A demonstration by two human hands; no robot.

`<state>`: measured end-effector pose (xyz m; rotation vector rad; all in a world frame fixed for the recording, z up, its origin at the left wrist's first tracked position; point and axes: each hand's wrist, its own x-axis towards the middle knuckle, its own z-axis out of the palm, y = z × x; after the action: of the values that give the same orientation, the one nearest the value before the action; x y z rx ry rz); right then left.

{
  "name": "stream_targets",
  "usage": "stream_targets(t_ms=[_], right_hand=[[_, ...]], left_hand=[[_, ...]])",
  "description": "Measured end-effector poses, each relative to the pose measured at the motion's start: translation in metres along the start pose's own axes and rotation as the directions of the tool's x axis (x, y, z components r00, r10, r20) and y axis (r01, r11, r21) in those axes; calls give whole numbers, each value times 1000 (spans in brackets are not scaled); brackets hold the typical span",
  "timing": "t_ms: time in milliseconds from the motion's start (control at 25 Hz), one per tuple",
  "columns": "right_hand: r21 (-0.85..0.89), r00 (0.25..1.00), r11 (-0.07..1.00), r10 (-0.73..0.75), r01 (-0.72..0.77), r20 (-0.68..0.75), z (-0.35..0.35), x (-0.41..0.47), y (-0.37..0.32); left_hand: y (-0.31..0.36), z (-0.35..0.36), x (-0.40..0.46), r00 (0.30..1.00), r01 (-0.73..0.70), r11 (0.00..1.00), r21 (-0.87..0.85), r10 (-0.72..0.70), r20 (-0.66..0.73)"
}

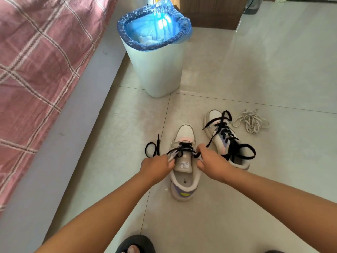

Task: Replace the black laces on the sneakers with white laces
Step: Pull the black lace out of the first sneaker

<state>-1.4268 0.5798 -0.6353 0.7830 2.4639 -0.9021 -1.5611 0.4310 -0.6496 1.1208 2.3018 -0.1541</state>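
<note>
Two white sneakers stand on the tiled floor. The near sneaker [183, 187] has a black lace [184, 148] loosened across its upper eyelets; one loose end [153, 149] curls on the floor to its left. My left hand [156, 166] grips the sneaker's left eyelet flap. My right hand [211, 162] grips the right flap, and a black lace strand runs out from its fingers. The far sneaker [215, 115], to the right, is still threaded with a black lace [235, 145] that lies untied. A bundle of white laces [251, 122] lies on the floor further right.
A white waste bin [156, 70] with a blue liner stands just beyond the shoes. A bed with a pink checked cover [36, 61] fills the left side. A wooden cabinet [213, 13] is at the back. My sandalled foot [135, 245] shows at the bottom edge.
</note>
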Motion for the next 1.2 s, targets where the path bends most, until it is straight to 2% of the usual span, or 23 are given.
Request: stream_targets(t_ms=[80, 200, 240, 320, 400, 520, 600, 720, 880, 1080, 1200], right_hand=[[-9, 995, 998, -70, 69, -68, 3, 1, -1], [-49, 975, 997, -63, 53, -214, -3, 11, -3], [5, 982, 1000, -11, 12, -189, -7, 16, -3], [193, 996, 979, 78, -68, -47, -10, 25, -3], [362, 993, 925, 109, -119, 49, -9, 29, -4], [550, 988, 822, 105, -149, 111, -6, 27, -2], [542, 988, 829, 88, -142, 123, -6, 25, -4], [398, 993, 913, 48, -89, 110, -5, 25, -9], [178, 994, 984, -25, 6, 106, -5, 22, -16], [-12, 985, 989, -144, 146, 93, -2, 17, -15], [-41, 985, 987, -148, 153, 93, -4, 19, -16]], left_hand=[[7, -3, 0, 999, -42, 999, -30, 42, -9], [10, -14, 7, 987, -52, 975, -214, 18, -158], [11, -19, 13, 983, -61, 954, -294, 7, -183], [19, -29, 26, 994, -67, 912, -406, 25, -107], [26, -36, 33, 999, -49, 902, -429, 54, 0], [26, -35, 32, 996, -82, 906, -416, 92, 3], [18, -31, 26, 997, -66, 883, -464, 79, 7], [12, -29, 19, 997, -4, 855, -518, 42, 63], [14, -33, 23, 985, -36, 907, -419, 103, 138], [12, -31, 23, 973, -200, 952, -233, 220, 66], [10, -24, 20, 965, -251, 964, 90, 257, -51]])
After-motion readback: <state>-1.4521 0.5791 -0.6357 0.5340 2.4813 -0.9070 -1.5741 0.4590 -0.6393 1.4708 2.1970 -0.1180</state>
